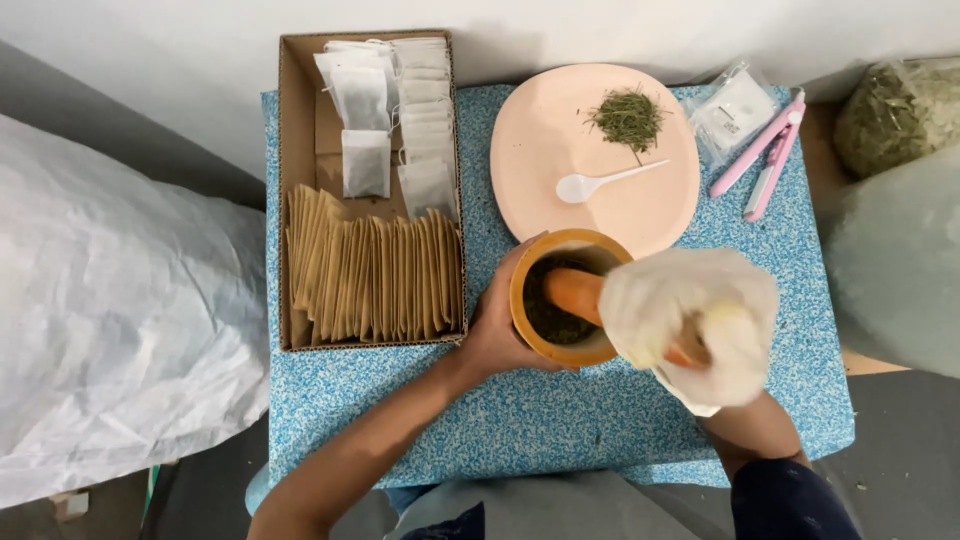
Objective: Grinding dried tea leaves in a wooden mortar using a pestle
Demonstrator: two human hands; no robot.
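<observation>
Left hand clasped round wooden mortar at table centre, steadying it; gloved right hand clenched on pestle, angled into dark herbs for grinding; plate just beyond

My mortar is a round wooden bowl with a thick yellow-brown rim, standing upright on the blue speckled table, just at 6 o'clock of the pink plate and touching its edge. Dark green crushed herb lies in its bottom. My pestle is orange-brown wood with a rounded end; it leans into the bowl from 4 o'clock, its tip down in the herb, its upper part hidden in a blurred white cloth.
</observation>
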